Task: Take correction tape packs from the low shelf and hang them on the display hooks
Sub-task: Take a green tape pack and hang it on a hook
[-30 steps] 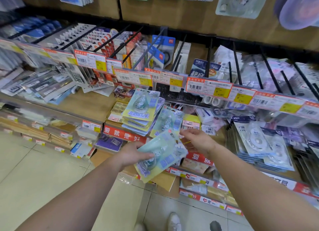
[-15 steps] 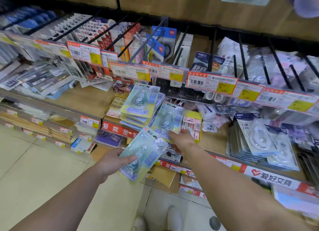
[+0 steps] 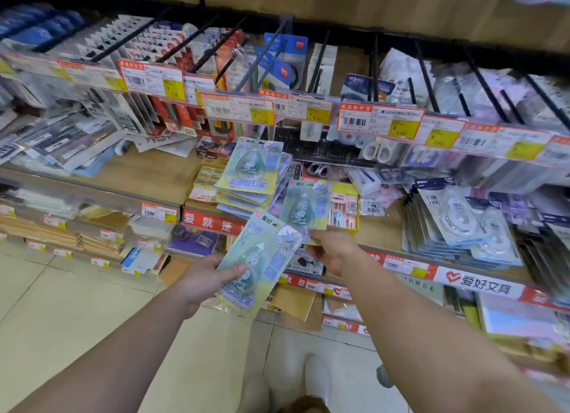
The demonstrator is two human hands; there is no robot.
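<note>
My left hand holds a stack of pale green and yellow correction tape packs by its lower edge, tilted up to the right. My right hand grips the bottom of another pack that leans on the low wooden shelf. A fanned pile of the same packs lies on the shelf just behind. Black display hooks stick out from the back wall above, behind red and yellow price tags.
White correction tape packs stand in a row at the right of the shelf. Small eraser boxes sit beside my right hand. Hanging stationery fills the hooks at left and right. Lower shelves hold paper goods; tiled floor lies at the left.
My right hand has gone from the held stack to the shelf and closed on the leaning pack. The left hand with its stack has dropped slightly and tilted more upright.
</note>
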